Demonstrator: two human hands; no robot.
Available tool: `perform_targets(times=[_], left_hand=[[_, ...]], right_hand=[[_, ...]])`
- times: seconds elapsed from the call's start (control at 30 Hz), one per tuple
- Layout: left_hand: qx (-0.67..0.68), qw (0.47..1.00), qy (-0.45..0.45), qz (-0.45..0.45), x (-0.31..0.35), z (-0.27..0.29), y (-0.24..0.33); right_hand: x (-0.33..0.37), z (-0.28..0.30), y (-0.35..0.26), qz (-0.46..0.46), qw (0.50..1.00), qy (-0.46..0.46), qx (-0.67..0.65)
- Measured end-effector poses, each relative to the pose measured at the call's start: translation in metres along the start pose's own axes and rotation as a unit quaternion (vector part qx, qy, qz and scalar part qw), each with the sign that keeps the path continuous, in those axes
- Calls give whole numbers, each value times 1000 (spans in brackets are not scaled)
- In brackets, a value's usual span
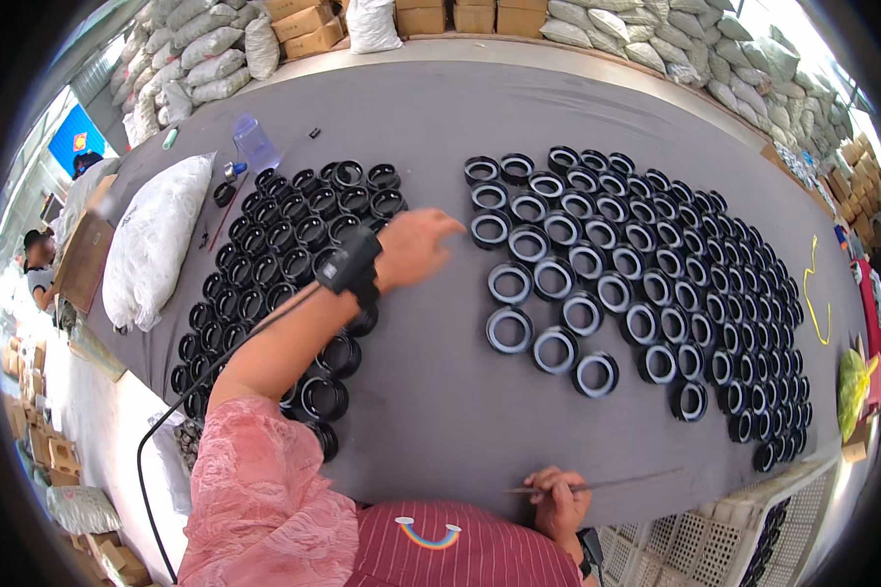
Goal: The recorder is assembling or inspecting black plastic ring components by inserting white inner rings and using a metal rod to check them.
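My left hand [416, 249] reaches over the table between two groups of black rings, its fingers stretched toward the right group. Nothing shows in it, and its fingertips are close to a black ring with a pale inner band [489, 229]. Beneath and beside my left forearm lies the other group of plain black rings [310, 232], partly hidden by the arm. At the table's near edge my right hand [560, 497] is closed around a thin dark rod [628, 480], which points to the right.
A white sack [157, 240] lies at the left, with a clear plastic bottle [255, 143] beyond it. Light plastic crates [671, 543] stand at the lower right. A yellow cord [814, 293] lies at the right edge. Stacked sacks [646, 39] line the back; two people are at far left.
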State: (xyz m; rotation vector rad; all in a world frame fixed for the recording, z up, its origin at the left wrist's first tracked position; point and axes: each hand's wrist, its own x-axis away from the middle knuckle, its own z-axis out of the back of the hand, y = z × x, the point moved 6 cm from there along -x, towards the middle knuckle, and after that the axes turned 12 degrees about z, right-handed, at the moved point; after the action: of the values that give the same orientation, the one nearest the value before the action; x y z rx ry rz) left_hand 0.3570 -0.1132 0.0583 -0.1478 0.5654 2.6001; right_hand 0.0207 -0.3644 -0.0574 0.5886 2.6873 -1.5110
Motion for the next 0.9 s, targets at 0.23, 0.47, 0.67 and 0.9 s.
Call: perform_targets(times=[0.23, 0.47, 0.67, 0.9], left_hand=[[72, 994, -24, -74, 69, -56, 130], [42, 998, 47, 9, 98, -89, 141], [73, 994, 75, 26, 137, -94, 136], [150, 987, 7, -54, 240, -71, 154]], right_hand=[[3, 0, 2, 5, 1000, -24, 17], [12, 8, 1, -13, 996, -87, -17], [9, 11, 0, -50, 992, -112, -20], [2, 7, -8, 11, 998, -63, 5]])
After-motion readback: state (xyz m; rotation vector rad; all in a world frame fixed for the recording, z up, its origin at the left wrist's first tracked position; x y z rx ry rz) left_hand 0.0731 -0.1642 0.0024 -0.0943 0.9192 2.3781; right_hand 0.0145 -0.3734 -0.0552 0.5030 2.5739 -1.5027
